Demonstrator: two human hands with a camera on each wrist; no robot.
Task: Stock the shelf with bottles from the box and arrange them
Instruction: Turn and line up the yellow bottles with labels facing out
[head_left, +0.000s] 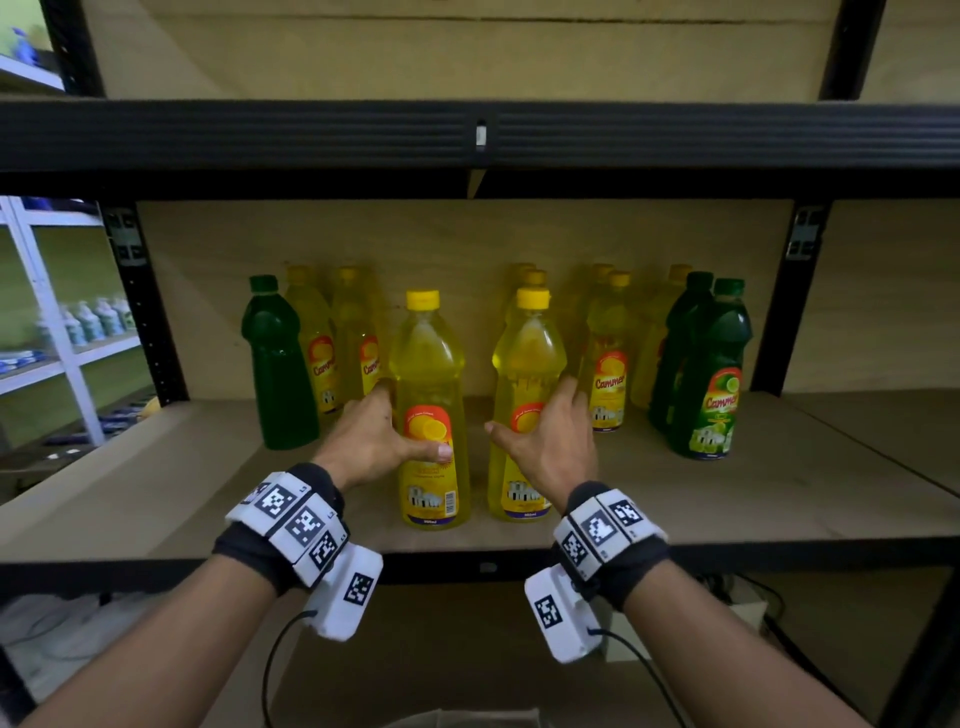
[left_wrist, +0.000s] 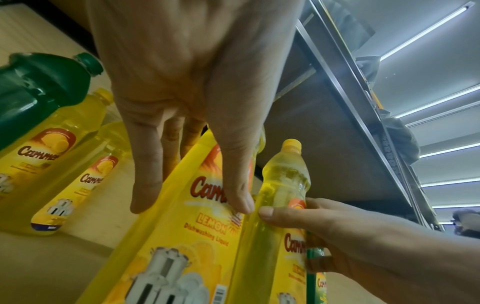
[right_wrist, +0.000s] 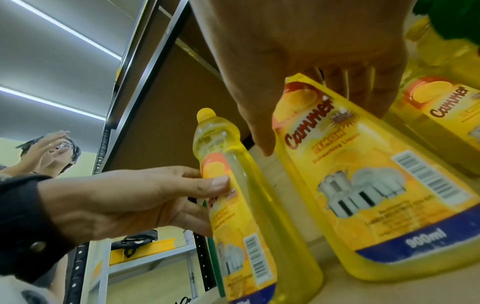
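Two yellow dishwashing-liquid bottles stand upright side by side near the front of the shelf board (head_left: 156, 493). My left hand (head_left: 374, 436) grips the left yellow bottle (head_left: 429, 410), thumb across its label and fingers round its far side. My right hand (head_left: 550, 441) holds the right yellow bottle (head_left: 524, 374), thumb at its left edge and fingers round its right side. The left wrist view shows my left hand (left_wrist: 187, 102) over the left bottle (left_wrist: 182, 236). In the right wrist view my right hand (right_wrist: 298, 51) is around the right bottle (right_wrist: 363, 185).
Behind stand several more yellow bottles (head_left: 608, 364). A green bottle (head_left: 278, 369) stands at the left and two green bottles (head_left: 711, 374) at the right. The upper shelf beam (head_left: 467, 135) hangs low overhead. A cardboard box edge (head_left: 457, 719) shows below. A person (right_wrist: 46, 152) stands behind.
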